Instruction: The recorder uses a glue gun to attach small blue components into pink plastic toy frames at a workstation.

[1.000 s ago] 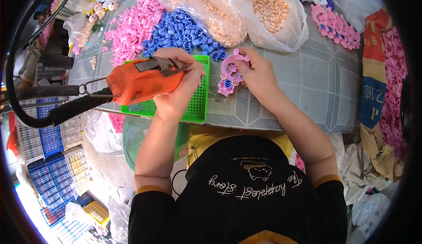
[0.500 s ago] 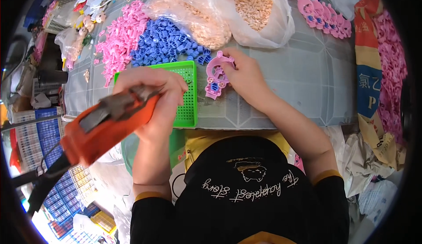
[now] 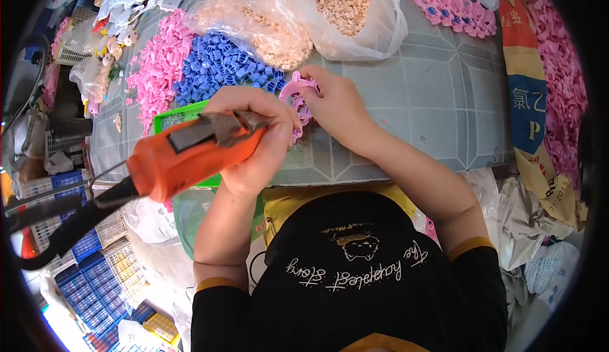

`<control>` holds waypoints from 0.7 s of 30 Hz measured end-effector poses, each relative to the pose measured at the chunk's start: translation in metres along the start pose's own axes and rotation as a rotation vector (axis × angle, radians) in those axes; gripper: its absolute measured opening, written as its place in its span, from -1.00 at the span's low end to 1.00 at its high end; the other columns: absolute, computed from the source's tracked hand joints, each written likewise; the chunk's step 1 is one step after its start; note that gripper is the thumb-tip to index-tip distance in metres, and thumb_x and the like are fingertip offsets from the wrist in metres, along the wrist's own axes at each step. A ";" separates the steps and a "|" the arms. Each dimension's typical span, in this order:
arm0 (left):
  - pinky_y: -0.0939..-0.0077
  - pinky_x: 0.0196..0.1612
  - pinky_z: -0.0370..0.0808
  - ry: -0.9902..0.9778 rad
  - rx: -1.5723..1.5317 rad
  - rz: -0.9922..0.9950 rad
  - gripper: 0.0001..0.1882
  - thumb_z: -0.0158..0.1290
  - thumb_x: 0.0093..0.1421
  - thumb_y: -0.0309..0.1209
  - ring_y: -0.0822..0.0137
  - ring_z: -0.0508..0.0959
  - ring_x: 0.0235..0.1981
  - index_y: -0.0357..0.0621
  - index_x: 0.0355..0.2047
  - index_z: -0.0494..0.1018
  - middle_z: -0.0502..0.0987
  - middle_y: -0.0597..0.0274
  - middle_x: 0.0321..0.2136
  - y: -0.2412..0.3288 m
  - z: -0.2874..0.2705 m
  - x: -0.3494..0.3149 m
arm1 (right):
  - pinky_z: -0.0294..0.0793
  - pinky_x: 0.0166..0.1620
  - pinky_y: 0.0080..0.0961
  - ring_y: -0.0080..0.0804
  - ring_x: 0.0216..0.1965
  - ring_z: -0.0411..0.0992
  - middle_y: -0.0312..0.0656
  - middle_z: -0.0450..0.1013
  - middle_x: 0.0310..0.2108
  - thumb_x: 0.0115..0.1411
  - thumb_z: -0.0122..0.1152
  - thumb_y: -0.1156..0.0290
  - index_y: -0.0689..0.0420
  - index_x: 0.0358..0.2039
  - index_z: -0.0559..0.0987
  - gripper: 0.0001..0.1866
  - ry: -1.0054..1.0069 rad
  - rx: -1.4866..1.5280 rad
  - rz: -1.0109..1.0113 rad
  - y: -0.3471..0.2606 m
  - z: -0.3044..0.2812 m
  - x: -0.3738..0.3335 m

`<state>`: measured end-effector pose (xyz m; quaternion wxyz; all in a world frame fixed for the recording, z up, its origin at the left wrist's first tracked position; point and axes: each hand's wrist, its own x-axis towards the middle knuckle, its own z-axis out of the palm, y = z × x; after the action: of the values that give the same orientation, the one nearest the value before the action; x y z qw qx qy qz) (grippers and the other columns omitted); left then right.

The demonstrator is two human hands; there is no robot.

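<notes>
Pink part lies on the surface, pinned under our right hand, whose fingers curl over its rim, just right of the green tray. Our left hand is wrapped tight around the orange driver, lifted over the tray's near edge with its nose toward the part and its black cord trailing off left. To do this step well, we judge we should keep the part flat and steady, bring the driver upright over the hole, and keep the cord from dragging across the tray. Beyond the tray sit the blue pieces and a pink heap; farther beyond, two bags of tan bits.
</notes>
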<state>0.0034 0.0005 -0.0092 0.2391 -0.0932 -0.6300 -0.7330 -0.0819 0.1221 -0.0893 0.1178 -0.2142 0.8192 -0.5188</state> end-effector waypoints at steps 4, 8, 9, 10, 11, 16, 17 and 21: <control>0.32 -0.44 0.43 -0.148 0.088 0.020 -0.78 0.02 0.00 -0.64 0.34 0.39 -0.66 -0.18 -0.35 0.27 0.35 0.20 -0.65 -0.009 -0.009 0.007 | 0.47 -0.28 -0.38 -0.23 -0.39 0.53 0.00 0.54 -0.37 0.12 0.11 0.43 0.18 -0.14 0.52 -0.72 -0.007 -0.013 0.007 0.000 0.000 0.000; 0.38 -0.44 0.46 -0.244 0.200 -0.005 -0.78 0.04 -0.03 -0.67 0.38 0.39 -0.67 -0.19 -0.41 0.27 0.36 0.20 -0.65 -0.010 -0.009 0.012 | 0.47 -0.28 -0.36 -0.20 -0.37 0.54 0.02 0.53 -0.39 0.13 0.11 0.39 0.17 -0.12 0.52 -0.71 -0.020 0.025 -0.020 -0.004 -0.003 0.000; 0.38 -0.44 0.46 -0.246 0.201 0.002 -0.78 0.04 -0.03 -0.67 0.38 0.39 -0.67 -0.19 -0.41 0.27 0.36 0.20 -0.65 -0.012 -0.009 0.009 | 0.47 -0.28 -0.36 -0.20 -0.37 0.54 0.02 0.53 -0.39 0.13 0.11 0.39 0.17 -0.12 0.52 -0.71 -0.016 0.025 -0.026 -0.005 -0.003 -0.001; 0.40 -0.45 0.45 -0.208 0.218 0.024 -0.79 0.04 -0.03 -0.66 0.37 0.39 -0.67 -0.20 -0.39 0.28 0.37 0.19 -0.65 -0.013 -0.006 0.006 | 0.46 -0.26 -0.20 -0.03 -0.34 0.51 0.07 0.52 -0.40 0.12 0.09 0.40 0.15 -0.15 0.52 -0.73 -0.005 0.034 -0.029 -0.007 -0.002 -0.001; 0.41 -0.46 0.44 -0.169 0.236 0.047 -0.79 0.04 -0.03 -0.65 0.37 0.39 -0.67 -0.21 -0.38 0.28 0.38 0.18 -0.64 -0.011 -0.005 0.005 | 0.44 -0.24 -0.05 0.13 -0.31 0.48 0.11 0.52 -0.40 0.12 0.07 0.41 0.13 -0.18 0.53 -0.75 0.006 0.043 -0.034 -0.009 -0.001 -0.001; 0.41 -0.39 0.38 0.277 0.066 -0.010 -0.72 0.01 0.00 -0.54 0.38 0.36 -0.62 -0.25 -0.22 0.31 0.35 0.19 -0.65 0.018 0.025 0.004 | 0.45 -0.33 -0.22 -0.07 -0.40 0.49 0.02 0.53 -0.39 0.14 0.10 0.40 0.15 -0.15 0.52 -0.75 0.031 0.011 -0.029 0.004 -0.002 -0.002; 0.45 -0.36 0.41 0.258 0.067 0.048 -0.69 0.02 -0.01 -0.60 0.40 0.41 -0.56 -0.25 -0.20 0.31 0.40 0.19 -0.56 0.020 0.019 0.003 | 0.47 -0.42 -0.40 -0.31 -0.49 0.51 -0.10 0.55 -0.42 0.17 0.13 0.39 0.15 -0.12 0.51 -0.73 0.030 0.004 -0.024 0.009 -0.005 -0.003; 0.47 -0.37 0.43 0.262 0.054 0.100 -0.66 -0.08 -0.10 -0.62 0.29 0.44 -0.55 -0.35 -0.23 0.30 0.43 0.07 -0.57 0.034 0.007 0.002 | 0.40 -0.52 -0.48 -0.43 -0.58 0.42 -0.27 0.51 -0.48 0.20 0.12 0.39 0.15 -0.12 0.51 -0.76 -0.071 0.380 0.264 -0.009 -0.063 -0.024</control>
<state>0.0166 0.0039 0.0229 0.3579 -0.0218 -0.6075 -0.7088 -0.0849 0.1800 -0.0548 0.2515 -0.0973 0.7232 -0.6358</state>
